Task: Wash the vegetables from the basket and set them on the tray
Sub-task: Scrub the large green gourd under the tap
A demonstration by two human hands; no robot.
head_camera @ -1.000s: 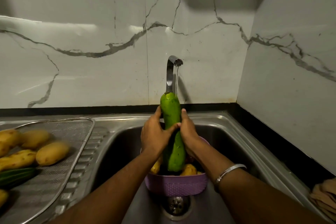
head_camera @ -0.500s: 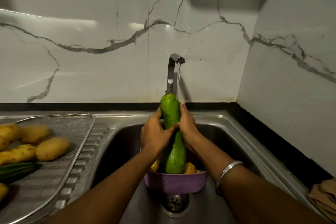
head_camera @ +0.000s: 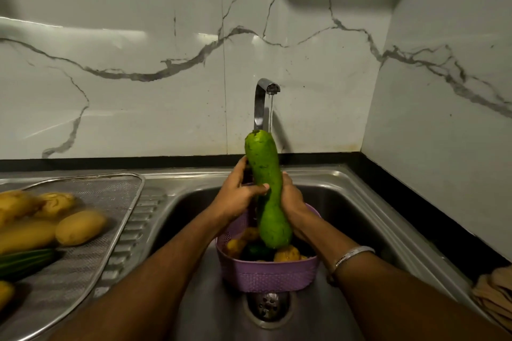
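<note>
Holding: I'm gripping the gourd (head_camera: 266, 188) upright with both hands, left hand (head_camera: 238, 196) and right hand (head_camera: 291, 199) curled around it.
Gourd: standing over the basket (head_camera: 267, 274), under the tap (head_camera: 261, 104).
Tray (head_camera: 110, 199): potatoes (head_camera: 80, 227) lying at left.
Cloth (head_camera: 496, 293): sitting far right.

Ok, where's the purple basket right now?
In the head view, the purple basket sits in the sink, center frame, just above the drain, under the green gourd.

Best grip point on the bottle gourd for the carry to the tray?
Probably the narrow waist of the bottle gourd, wrapped from both sides as the left hand and right hand do. It stands upright, wet, with a bulbous lower end.
</note>
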